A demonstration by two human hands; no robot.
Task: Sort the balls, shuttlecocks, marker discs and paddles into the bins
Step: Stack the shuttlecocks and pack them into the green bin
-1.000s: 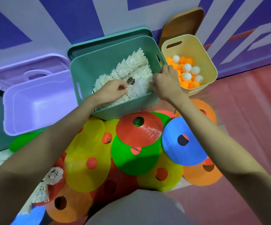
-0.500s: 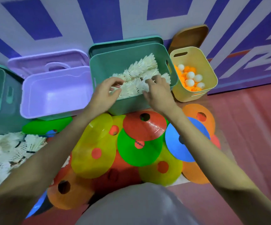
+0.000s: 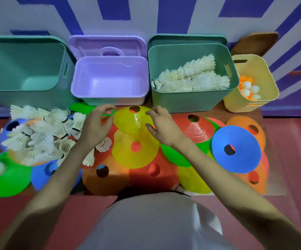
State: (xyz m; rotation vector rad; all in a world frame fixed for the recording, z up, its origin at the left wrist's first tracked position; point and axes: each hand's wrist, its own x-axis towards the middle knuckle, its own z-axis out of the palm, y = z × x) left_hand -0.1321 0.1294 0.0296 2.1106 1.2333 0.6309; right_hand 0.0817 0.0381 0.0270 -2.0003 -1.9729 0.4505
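Both hands have left the shuttlecock bin and now hover low over the marker discs. At far left, a loose pile of shuttlecocks [image 3: 39, 136] lies on discs on the floor. Left hand [image 3: 96, 127] hangs with fingers loosely curled, holding nothing. Between the hands sits a yellow disc [image 3: 134, 121]; right hand [image 3: 161, 128] is spread just beside it. Behind, the teal bin [image 3: 191, 101] holds shuttlecocks; the yellow bin [image 3: 265, 85] holds balls [image 3: 249, 88].

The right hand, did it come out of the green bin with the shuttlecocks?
Yes. The right hand left the shuttlecock bin and now hovers nearer the person, over the yellow disc.
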